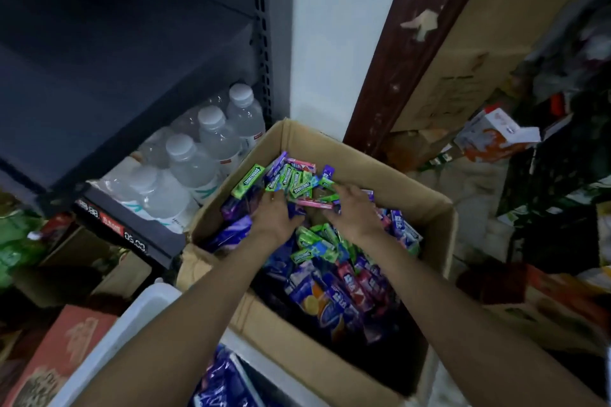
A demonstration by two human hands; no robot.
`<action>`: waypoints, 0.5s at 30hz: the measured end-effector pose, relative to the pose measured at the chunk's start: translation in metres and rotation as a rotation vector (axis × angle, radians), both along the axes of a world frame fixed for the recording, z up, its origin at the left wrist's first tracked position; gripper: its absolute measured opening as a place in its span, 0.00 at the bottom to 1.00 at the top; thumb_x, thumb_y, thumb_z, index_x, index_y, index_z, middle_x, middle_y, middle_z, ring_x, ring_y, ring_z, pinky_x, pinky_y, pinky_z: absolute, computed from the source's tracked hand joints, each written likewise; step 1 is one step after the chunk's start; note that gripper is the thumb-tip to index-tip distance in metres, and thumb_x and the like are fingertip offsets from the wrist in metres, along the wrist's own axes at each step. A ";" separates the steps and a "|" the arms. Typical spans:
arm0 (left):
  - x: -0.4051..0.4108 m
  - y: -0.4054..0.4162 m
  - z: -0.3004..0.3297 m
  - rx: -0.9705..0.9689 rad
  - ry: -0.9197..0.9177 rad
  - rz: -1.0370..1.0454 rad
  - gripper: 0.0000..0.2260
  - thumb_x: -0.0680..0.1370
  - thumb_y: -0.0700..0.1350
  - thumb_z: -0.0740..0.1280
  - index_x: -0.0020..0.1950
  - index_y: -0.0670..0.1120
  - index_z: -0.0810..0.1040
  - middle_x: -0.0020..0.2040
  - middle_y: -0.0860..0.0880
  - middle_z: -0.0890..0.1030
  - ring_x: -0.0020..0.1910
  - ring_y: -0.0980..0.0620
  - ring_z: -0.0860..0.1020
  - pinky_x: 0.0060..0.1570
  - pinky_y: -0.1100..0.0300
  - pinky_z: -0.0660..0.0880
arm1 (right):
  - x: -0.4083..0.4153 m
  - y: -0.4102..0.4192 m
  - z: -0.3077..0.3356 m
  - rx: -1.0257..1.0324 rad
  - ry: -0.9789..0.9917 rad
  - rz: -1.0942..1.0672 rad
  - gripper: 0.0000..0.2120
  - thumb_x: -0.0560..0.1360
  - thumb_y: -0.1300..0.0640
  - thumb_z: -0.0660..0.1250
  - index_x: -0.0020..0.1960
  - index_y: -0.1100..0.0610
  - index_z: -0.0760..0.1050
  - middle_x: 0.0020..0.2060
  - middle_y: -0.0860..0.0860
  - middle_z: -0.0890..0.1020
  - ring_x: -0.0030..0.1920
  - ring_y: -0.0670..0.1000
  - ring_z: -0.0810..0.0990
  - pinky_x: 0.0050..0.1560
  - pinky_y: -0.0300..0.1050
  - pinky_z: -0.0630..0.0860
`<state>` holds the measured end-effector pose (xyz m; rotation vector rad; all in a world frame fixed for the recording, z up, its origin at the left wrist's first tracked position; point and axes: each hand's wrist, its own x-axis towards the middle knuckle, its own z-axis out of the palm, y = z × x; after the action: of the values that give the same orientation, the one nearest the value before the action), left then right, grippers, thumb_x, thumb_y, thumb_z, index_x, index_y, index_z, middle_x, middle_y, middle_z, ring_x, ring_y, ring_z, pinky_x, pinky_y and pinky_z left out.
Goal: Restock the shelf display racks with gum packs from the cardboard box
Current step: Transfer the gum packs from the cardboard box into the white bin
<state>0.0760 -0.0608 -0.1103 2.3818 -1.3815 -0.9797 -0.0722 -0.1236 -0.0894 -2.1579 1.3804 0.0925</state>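
At far left, on the low dark metal shelf point(132, 228), shrink-wrapped clear plastic water bottles with white caps point(185, 168), and on the shelf's front edge a black-and-red price strip point(112, 225) with digits that look like "05.00", upside down and blurred. Just right of the shelf's corner, the open brown cardboard box point(334, 370), heaped with small gum packs point(330, 287): bright green ones bearing upside-down white lettering too smeared to read, blue-purple ones with fruit pictures, a few pink. Left hand point(274, 216) deep in the box toward its far wall, fingers curled under a raised bunch of green and purple gum packs point(291, 182). Right hand point(352, 211) close beside it, fingers curled around the same bunch from the other side. Farther right, beyond the box's rim, a white-and-orange printed carton point(496, 135), writing illegible.
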 end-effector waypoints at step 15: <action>-0.005 -0.009 -0.024 -0.003 0.329 0.370 0.19 0.72 0.41 0.74 0.60 0.40 0.74 0.49 0.44 0.80 0.47 0.50 0.76 0.48 0.64 0.70 | 0.014 -0.021 -0.037 -0.225 0.256 0.236 0.24 0.77 0.45 0.61 0.68 0.57 0.66 0.62 0.58 0.68 0.62 0.58 0.67 0.61 0.50 0.64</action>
<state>0.0710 -0.0700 -0.1338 2.2302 -0.7912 -1.1858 -0.0585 -0.1444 -0.1261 -2.5654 1.3177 0.3276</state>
